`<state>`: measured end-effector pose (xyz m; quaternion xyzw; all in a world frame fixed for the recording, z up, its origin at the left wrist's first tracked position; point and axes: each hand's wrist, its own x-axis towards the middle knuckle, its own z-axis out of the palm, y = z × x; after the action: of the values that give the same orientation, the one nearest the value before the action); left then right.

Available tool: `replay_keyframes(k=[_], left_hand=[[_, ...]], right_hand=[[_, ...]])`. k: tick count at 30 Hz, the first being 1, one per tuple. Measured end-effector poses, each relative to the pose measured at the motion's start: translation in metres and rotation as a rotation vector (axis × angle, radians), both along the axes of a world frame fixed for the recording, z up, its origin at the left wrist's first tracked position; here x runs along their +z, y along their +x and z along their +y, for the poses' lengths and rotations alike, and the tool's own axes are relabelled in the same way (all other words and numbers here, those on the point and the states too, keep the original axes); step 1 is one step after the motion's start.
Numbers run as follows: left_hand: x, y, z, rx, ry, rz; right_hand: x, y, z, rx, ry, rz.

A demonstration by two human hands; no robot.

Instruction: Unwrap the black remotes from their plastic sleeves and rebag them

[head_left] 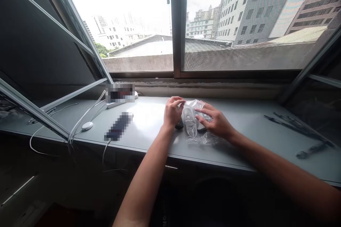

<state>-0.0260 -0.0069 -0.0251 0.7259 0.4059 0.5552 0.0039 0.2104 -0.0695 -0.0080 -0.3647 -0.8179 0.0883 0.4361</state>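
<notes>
A clear plastic bag (pixel 190 127) lies on the grey ledge in front of me, with a long remote-like shape showing through it. My left hand (pixel 173 110) pinches the top left corner of this bag between thumb and fingertips. On the bag's right side is my right hand (pixel 213 122), its thumb and fingers curved round the plastic near the top edge. A dark remote control (pixel 179 124) shows partly below my left hand, beside the bag. Another dark object (pixel 203 127) sits under my right fingers, mostly hidden.
A grey ledge (pixel 149 131) runs below the window. To the left are a blurred-out phone-like item (pixel 118 127), a white round puck (pixel 87 126), cables and a white power strip (pixel 121 103). Dark cable-like strips (pixel 290 124) lie at the right. Metal frames (pixel 87 48) slant at both sides.
</notes>
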Motion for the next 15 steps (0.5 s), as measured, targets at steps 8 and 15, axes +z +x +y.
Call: replay_keyframes(k=[8, 15], left_hand=[[-0.0016, -0.0033, 0.0009, 0.116, -0.22, -0.174], [-0.0034, -0.0052, 0.0088, 0.005, -0.403, -0.457]], right_hand=[[0.0032, -0.0008, -0.0035, 0.021, -0.018, 0.02], [0.0036, -0.0012, -0.0041, 0.041, -0.001, 0.039]])
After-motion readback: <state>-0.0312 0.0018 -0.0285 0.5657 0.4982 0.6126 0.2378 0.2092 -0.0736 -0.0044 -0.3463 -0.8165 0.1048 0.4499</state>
